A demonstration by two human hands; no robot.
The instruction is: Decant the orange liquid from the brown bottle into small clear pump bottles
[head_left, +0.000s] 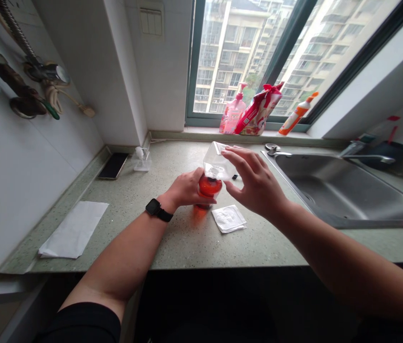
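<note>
My left hand (187, 188) is wrapped around a rounded bottle of red-orange liquid (210, 186) on the counter. A clear, square-sided plastic bottle (216, 164) is tipped over the top of the red-orange one. My right hand (255, 178) is at the clear bottle's right side, fingertips on its upper end and thumb near its lower side. The contact between the two bottles is partly hidden. Just in front lies a folded white tissue (229, 219). A small black piece (235, 176) shows behind my right thumb.
On the speckled counter (173, 247) are a phone (113, 166), a clear pump piece (142, 159) and white paper (75, 228) at left. A steel sink (333, 190) is at right. Bottles, including a pink pump bottle (232, 114), and a red pouch (258, 112) line the windowsill.
</note>
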